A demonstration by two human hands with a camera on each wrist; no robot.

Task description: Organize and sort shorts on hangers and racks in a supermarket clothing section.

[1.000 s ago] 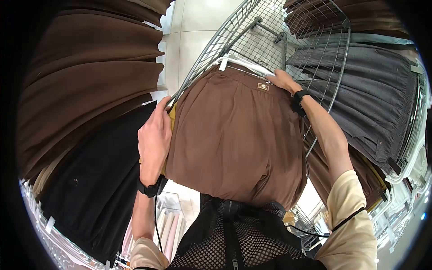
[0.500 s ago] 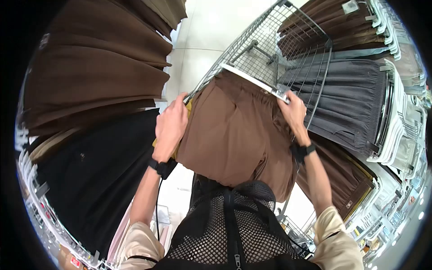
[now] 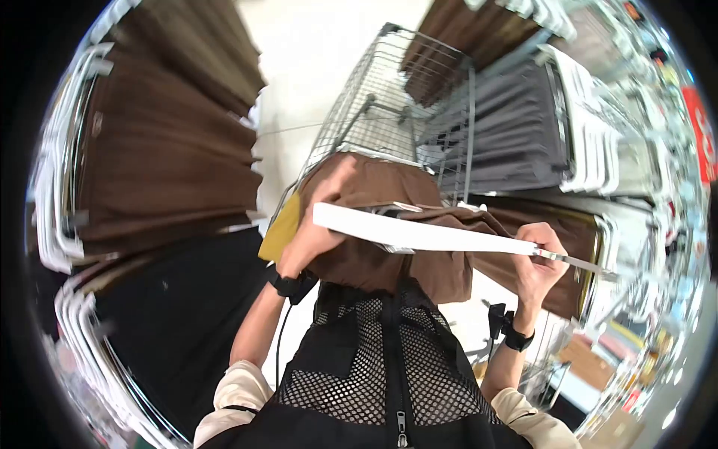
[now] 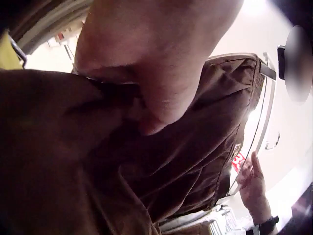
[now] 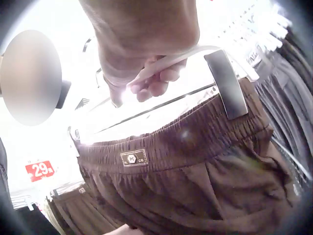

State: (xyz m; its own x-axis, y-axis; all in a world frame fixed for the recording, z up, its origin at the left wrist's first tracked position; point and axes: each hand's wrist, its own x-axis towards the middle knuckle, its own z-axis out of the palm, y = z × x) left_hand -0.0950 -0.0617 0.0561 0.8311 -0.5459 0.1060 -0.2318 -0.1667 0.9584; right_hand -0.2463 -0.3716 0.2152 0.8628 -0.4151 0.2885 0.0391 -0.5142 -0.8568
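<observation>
Brown trousers [image 5: 215, 161] with a gathered waistband and a small label [image 5: 134, 158] hang from a white clip hanger [image 3: 426, 233]. My right hand [image 3: 540, 262] grips the hanger near its metal hook in the head view; in the right wrist view its fingers curl round the hanger's white bar. A grey clip [image 5: 227, 85] pinches the waistband. My left hand [image 3: 314, 236] is at the other end of the hanger, against brown cloth. In the left wrist view its thumb presses into a fold of the trousers [image 4: 186, 161], with the other fingers mostly hidden.
A wire shopping cart [image 3: 470, 127] stands ahead, with brown cloth [image 3: 385, 176] at its near end. Yellow cloth [image 3: 281, 230] shows beside my left hand. Racks of brown trousers [image 3: 164, 142], black trousers [image 3: 187, 322] and grey trousers [image 3: 501, 135] line both sides.
My right hand has lifted the hanger end up and toward my body, swinging the waistband away from the cart. My left hand has shifted inward onto the cloth. The head view has turned.
</observation>
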